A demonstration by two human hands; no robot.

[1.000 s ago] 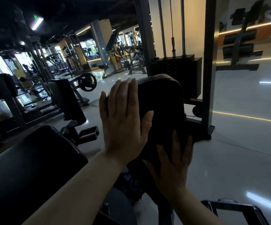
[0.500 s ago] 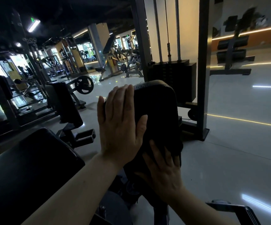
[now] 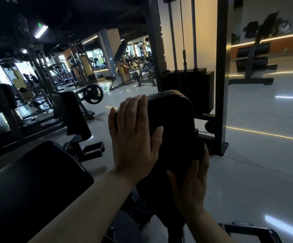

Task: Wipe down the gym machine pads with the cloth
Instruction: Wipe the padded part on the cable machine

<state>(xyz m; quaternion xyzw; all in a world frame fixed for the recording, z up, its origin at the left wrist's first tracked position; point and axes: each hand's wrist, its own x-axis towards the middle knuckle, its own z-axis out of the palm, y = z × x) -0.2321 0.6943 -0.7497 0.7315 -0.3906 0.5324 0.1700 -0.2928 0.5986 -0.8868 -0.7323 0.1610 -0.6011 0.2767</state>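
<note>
A dim gym seen from head height, looking down at two bare hands on a black upright pad (image 3: 172, 123) in the middle of the view. The left hand (image 3: 133, 137) lies flat against the pad's left face, fingers straight and close together, pointing up, with the fingertips near the pad's top edge and the thumb spread toward the centre. The right hand (image 3: 189, 186) is lower, at the pad's bottom right, fingers extended upward against dark material there. Whether that material is a cloth or the pad itself is too dark to tell, so the cloth cannot be made out. The two hands are apart, one high on the left, one low on the right. A larger black seat pad (image 3: 31, 181) fills the lower left, beside the left forearm. Just behind the upright pad stands a weight stack (image 3: 188, 90) inside a grey frame (image 3: 222, 76). The pale glossy floor (image 3: 265, 155) reflects strips of light, and more machines stand well behind on the left.
</note>
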